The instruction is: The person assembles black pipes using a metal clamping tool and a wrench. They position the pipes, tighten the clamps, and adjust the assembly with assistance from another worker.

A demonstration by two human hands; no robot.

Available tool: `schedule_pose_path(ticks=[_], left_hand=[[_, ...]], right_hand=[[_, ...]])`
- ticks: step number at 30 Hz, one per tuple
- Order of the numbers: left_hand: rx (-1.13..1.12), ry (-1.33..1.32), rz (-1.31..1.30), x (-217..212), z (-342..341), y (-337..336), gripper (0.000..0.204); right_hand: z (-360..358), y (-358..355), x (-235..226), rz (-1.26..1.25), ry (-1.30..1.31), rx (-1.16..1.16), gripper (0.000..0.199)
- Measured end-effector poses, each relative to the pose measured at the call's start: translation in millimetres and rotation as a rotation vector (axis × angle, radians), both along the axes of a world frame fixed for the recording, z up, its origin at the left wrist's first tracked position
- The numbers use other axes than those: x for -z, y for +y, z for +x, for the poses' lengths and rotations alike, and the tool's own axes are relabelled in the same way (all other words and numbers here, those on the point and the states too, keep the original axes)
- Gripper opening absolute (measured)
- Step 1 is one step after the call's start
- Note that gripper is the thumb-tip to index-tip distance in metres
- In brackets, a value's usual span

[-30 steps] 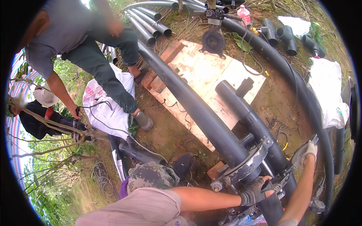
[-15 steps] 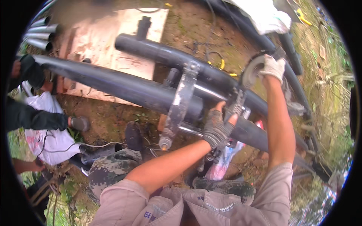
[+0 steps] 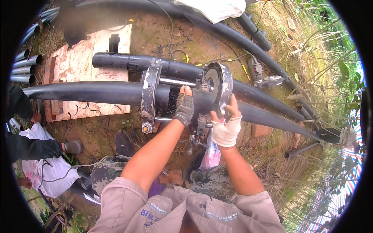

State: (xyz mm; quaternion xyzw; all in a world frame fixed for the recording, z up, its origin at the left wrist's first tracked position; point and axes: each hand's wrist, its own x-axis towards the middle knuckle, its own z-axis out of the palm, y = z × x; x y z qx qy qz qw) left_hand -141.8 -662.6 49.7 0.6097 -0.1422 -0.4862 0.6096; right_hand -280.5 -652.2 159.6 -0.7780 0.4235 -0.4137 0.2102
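The black pipe (image 3: 268, 115) stretched off to my right, its near end lying in the clamp frame; I judged it heavy, stiff and smooth enough to slip, best steadied near that end. Over it the scuffed clamp ring (image 3: 226, 85) stood tilted up: rigid metal, weighty by its look, best taken by the rim. My right hand (image 3: 226, 130) held its lower rim between thumb and fingers. My left hand (image 3: 183, 106) curled at the pipe's end, how tightly I couldn't tell.

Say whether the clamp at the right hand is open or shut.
Open: its curved half, held by the right hand, stands raised off the pipe.
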Motion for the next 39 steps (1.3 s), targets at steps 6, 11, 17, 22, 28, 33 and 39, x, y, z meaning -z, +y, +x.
schedule_pose_path(ticks=[6, 11, 17, 22, 28, 33, 39], left_hand=[[0.061, -0.242, 0.167, 6.6, 6.1, 24.4, 0.079], [0.329, -0.41, 0.362, -37.7, -1.8, 57.6, 0.09], [0.651, -0.544, 0.367, -68.4, -0.6, 105.3, 0.073], [0.509, -0.342, 0.262, -40.5, -8.7, 106.9, 0.071], [0.812, -0.459, 0.308, -29.9, -18.5, 100.9, 0.066], [0.758, -0.088, 0.216, -14.2, -16.4, 97.4, 0.059], [0.71, 0.37, 0.448, -63.7, -23.4, 100.0, 0.062]], right_hand=[[-19.3, 72.8, 23.5, 0.229, 0.254, -0.089, 0.047], [-31.8, 100.6, 50.3, 0.474, 0.04, 0.04, 0.042], [-40.1, 111.4, 65.3, 0.803, 0.06, 0.43, 0.027], [-35.2, 107.7, 75.6, 1.228, 0.257, 0.444, 0.041], [-30.0, 104.6, 80.3, 1.339, 0.254, 0.332, 0.046], [-29.1, 118.4, 74.6, 1.388, 0.022, 0.383, 0.029], [-48.8, 120.4, 66.4, 1.411, 0.086, 0.245, 0.047]])
